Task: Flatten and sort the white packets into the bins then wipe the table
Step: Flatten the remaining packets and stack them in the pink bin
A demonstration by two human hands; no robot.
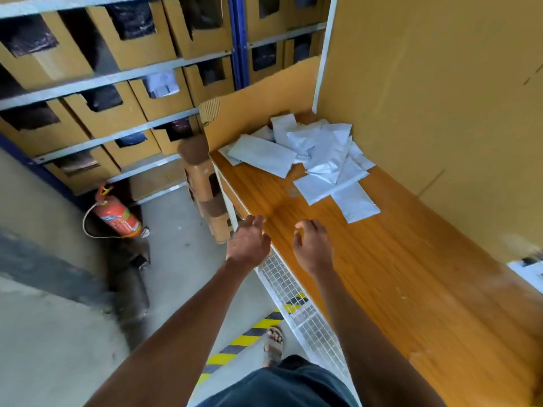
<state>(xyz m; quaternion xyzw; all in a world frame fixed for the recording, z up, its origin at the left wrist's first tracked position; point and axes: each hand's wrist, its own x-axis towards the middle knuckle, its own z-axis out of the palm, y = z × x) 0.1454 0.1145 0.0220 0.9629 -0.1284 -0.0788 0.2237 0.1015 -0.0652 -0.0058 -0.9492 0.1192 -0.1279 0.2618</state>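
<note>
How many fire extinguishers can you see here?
1. The red fire extinguisher lies tilted on the floor below the shelving, left of the wooden table. Others could be hidden out of view.

No readable text anywhere; fire extinguisher (117,216) label on the floor too blurred to make out.

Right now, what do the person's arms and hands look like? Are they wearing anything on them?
Both arms are bare from the hands back to the picture's edge: no sleeves show. The left hand and right hand wear no gloves, and no rings, watch or bracelets can be seen on the fingers or wrists. The picture is slightly blurred.
</note>
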